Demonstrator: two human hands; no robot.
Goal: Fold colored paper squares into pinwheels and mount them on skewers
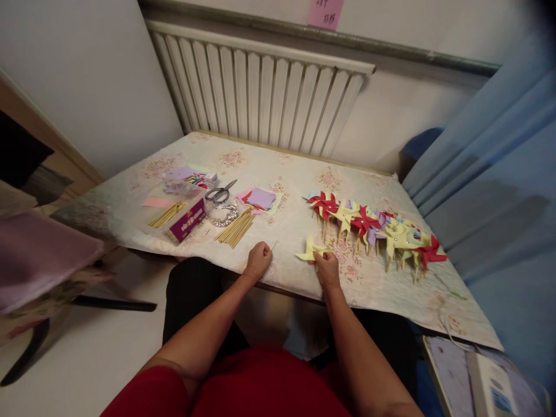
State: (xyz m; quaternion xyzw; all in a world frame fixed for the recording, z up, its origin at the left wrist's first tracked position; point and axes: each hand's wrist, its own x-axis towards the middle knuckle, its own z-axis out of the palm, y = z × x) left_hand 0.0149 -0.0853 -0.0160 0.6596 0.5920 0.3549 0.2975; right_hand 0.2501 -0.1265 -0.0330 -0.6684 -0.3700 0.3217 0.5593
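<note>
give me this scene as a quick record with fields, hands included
left hand grip: closed on a thin pale stick
right hand grip: pinching a yellow paper pinwheel
beyond right hand: cluster of red, yellow and purple paper pinwheels
left side: purple-and-white cardboard box, grey metal scissors, loose pile of thin wooden sticks
paper: stack of multicoloured squares, purple sheet uppermost
surface: pale flower-patterned tablecloth
</note>
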